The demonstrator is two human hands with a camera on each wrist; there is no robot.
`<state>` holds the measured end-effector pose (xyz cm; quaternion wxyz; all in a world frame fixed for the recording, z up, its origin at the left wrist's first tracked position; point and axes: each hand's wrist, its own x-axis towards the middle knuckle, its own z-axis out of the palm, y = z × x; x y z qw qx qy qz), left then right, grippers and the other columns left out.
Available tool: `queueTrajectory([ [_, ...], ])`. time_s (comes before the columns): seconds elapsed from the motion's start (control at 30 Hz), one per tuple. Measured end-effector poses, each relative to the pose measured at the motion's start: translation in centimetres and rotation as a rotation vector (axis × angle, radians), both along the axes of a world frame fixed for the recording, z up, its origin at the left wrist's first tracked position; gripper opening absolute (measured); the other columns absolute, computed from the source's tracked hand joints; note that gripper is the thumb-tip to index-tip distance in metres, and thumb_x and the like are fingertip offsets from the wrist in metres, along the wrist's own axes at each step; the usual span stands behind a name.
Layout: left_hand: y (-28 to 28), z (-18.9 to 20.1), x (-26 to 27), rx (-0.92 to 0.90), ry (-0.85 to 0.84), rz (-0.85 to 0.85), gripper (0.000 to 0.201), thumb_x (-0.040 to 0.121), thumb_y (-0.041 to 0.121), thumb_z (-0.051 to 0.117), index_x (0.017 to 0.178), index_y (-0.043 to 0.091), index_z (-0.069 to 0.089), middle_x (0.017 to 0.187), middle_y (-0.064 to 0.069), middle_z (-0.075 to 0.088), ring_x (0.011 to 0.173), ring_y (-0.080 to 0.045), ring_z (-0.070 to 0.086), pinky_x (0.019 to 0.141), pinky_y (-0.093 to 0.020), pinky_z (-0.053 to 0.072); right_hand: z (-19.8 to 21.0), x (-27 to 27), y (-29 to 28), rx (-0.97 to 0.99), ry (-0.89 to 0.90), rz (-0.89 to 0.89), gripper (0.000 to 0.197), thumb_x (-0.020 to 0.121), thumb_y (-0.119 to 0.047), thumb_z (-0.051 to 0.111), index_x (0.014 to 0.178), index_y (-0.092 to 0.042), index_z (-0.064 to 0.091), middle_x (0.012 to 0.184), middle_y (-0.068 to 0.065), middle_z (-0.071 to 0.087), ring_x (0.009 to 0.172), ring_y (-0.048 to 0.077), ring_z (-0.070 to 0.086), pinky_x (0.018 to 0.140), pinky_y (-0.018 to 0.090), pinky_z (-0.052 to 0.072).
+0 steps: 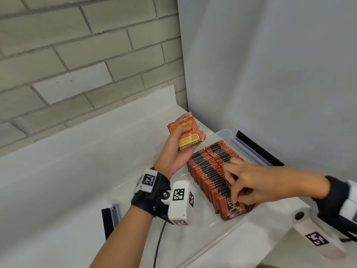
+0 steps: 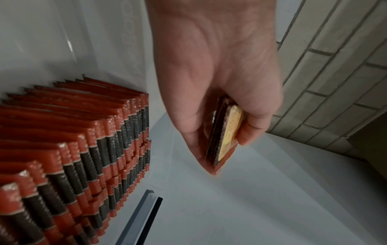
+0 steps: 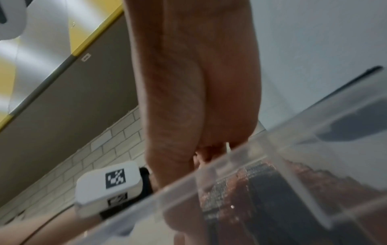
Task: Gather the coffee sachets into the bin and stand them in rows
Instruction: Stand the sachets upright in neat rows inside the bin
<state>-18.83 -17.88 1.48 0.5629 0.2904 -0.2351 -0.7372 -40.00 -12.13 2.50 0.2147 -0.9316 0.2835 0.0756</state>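
My left hand (image 1: 180,132) is raised palm-up over the counter, left of the bin, and grips a small stack of orange coffee sachets (image 1: 191,139) under the thumb. In the left wrist view the same stack (image 2: 227,136) sits edge-on between the thumb and fingers of that hand (image 2: 220,79). Two rows of orange-and-black sachets (image 1: 207,171) stand upright in the clear plastic bin (image 1: 225,133). My right hand (image 1: 232,183) reaches into the nearer row, fingers curled, pinching some sachets. Through the bin wall (image 3: 272,162), the right wrist view shows blurred sachets (image 3: 261,190).
The bin sits on a white counter (image 1: 77,171) in a corner, with a brick wall (image 1: 77,55) behind and a pale panel (image 1: 270,74) to the right. Black latches (image 1: 257,147) flank the bin. The bin's left half (image 1: 173,238) holds no sachets.
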Motion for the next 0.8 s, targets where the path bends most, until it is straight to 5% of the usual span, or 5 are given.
queueTrajectory([
  [0.13, -0.1, -0.1, 0.1, -0.092, -0.042, -0.045, 0.039, 0.082, 0.005, 0.056, 0.117, 0.019, 0.062, 0.104, -0.008, 0.060, 0.087, -0.018, 0.064, 0.078, -0.031, 0.056, 0.9, -0.4, -0.8, 0.167, -0.112, -0.155, 0.014, 0.088, -0.028, 0.065, 0.095, -0.040, 0.069, 0.100, -0.027, 0.036, 0.104, -0.004, 0.039, 0.084, 0.012, 0.037],
  [0.23, -0.1, -0.2, 0.1, -0.136, -0.070, -0.077, 0.042, 0.083, 0.005, 0.056, 0.121, 0.020, 0.060, 0.103, -0.004, 0.063, 0.086, -0.015, 0.066, 0.077, -0.029, 0.055, 1.7, -0.2, -1.5, 0.185, -0.305, -0.330, 0.008, 0.084, -0.033, 0.070, 0.091, -0.035, 0.067, 0.098, -0.017, 0.050, 0.090, -0.001, 0.050, 0.075, 0.012, 0.040],
  [0.47, 0.0, -0.3, 0.1, -0.218, -0.090, -0.184, 0.037, 0.086, -0.003, 0.056, 0.114, 0.020, 0.062, 0.097, -0.004, 0.066, 0.087, -0.017, 0.065, 0.078, -0.029, 0.054, 1.8, 1.8, -2.8, 0.301, -0.772, -0.786, 0.051, 0.065, -0.056, 0.069, 0.102, -0.025, 0.053, 0.095, -0.003, 0.064, 0.088, 0.010, 0.062, 0.080, 0.029, 0.051],
  [0.63, 0.1, -0.1, -0.1, -0.202, -0.136, -0.228, 0.038, 0.081, 0.001, 0.064, 0.115, 0.018, 0.061, 0.104, -0.008, 0.065, 0.094, -0.022, 0.065, 0.082, -0.033, 0.056, 1.5, 2.8, -3.3, 0.376, -0.874, -0.830, 0.039, 0.082, -0.028, 0.072, 0.114, -0.021, 0.051, 0.088, -0.002, 0.068, 0.086, 0.012, 0.066, 0.084, 0.030, 0.050],
  [0.8, 0.2, 0.0, -0.3, -0.095, -0.203, -0.214, 0.056, 0.085, 0.046, 0.051, 0.126, 0.008, 0.055, 0.117, -0.014, 0.067, 0.108, -0.026, 0.064, 0.091, -0.034, 0.054, 2.0, 2.6, -3.4, 0.287, -0.921, -0.803, 0.014, 0.087, -0.018, 0.067, 0.100, -0.021, 0.065, 0.088, 0.002, 0.065, 0.078, 0.009, 0.062, 0.079, 0.026, 0.049],
])
